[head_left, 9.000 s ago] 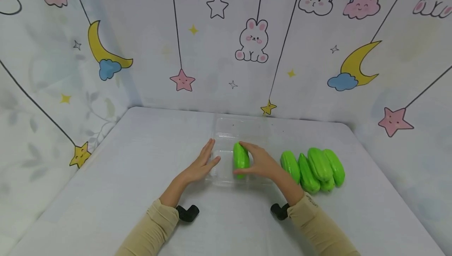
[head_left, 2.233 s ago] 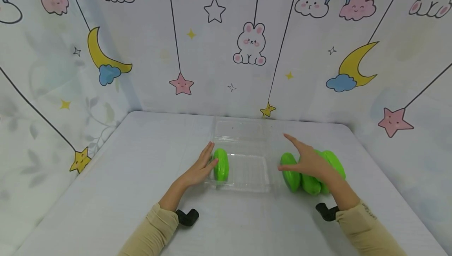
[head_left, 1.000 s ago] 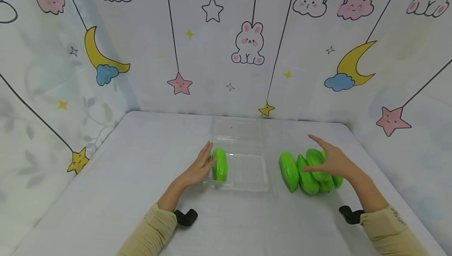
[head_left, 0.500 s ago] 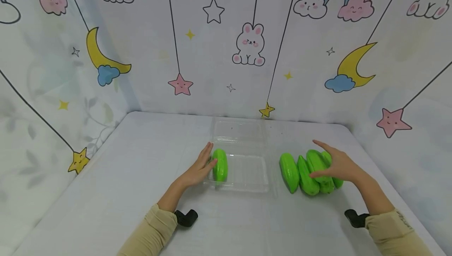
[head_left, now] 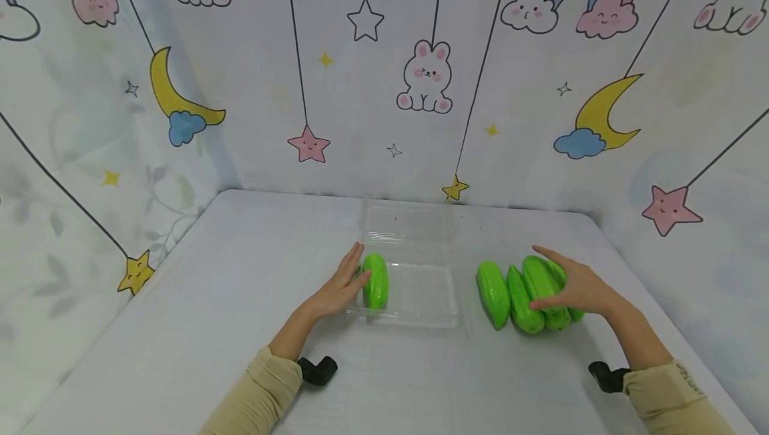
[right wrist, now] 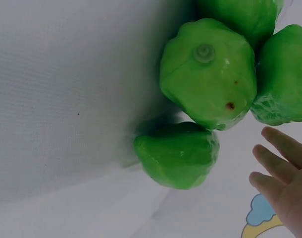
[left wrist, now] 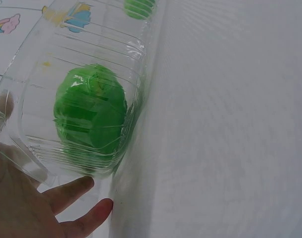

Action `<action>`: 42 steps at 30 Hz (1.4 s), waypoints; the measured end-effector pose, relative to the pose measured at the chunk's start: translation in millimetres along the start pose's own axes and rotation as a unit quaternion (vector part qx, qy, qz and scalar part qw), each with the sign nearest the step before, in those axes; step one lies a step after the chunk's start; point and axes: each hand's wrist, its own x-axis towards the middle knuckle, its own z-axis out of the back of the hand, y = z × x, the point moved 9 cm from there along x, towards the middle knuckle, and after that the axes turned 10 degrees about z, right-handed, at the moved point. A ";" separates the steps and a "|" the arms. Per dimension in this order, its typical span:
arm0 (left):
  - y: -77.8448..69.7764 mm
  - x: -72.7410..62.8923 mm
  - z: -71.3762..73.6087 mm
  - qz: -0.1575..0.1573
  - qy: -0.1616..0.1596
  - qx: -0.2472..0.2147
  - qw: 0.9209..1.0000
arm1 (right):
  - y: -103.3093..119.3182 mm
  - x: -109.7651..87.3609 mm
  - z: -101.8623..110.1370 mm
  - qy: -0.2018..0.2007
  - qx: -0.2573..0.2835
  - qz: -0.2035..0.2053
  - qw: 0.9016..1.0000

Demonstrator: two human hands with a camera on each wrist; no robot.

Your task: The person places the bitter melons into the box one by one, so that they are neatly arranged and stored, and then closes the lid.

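A clear plastic clamshell box (head_left: pixel 423 321) lies with its lid folded back. One long, glossy green fruit (head_left: pixel 376 281) lies along the left side of its base. My left hand (head_left: pixel 333 288) rests against the box's left wall, fingers straight; the left wrist view shows its fingertips (left wrist: pixel 86 182) right at the ribbed plastic. To the right, several similar green fruits (head_left: pixel 492 295) form a pile. Thumb and fingers spread, my right hand (head_left: pixel 577 285) is around the upper fruit (head_left: pixel 537 275) of the pile. Part of the rear fruits is hidden behind this hand.
The open lid (head_left: pixel 405 221) stretches behind the base. White cloth covers the table (head_left: pixel 288 235), and a patterned curtain (head_left: pixel 360 88) stands along its back and sides. A black wrist mount (head_left: pixel 318 371) sits on the left wrist, another black mount (head_left: pixel 608 377) on the right.
Earlier my right hand held a green fruit over the box; that fruit now lies at the box's left side. The right hand has moved right to the pile and lowered slightly. My left hand stays.
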 end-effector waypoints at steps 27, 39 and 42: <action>-2.5 -1.9 0.4 -0.006 -0.001 0.001 1.000 | -11.3 -8.4 -11.8 -0.001 0.004 -0.024 1.000; 1.0 -1.3 0.8 0.000 0.001 0.003 1.000 | -14.6 -7.9 -12.9 -0.008 0.009 -0.022 1.000; 0.1 -1.2 1.2 -0.004 0.000 0.001 1.000 | -15.5 -7.8 -12.2 -0.010 0.007 -0.024 1.000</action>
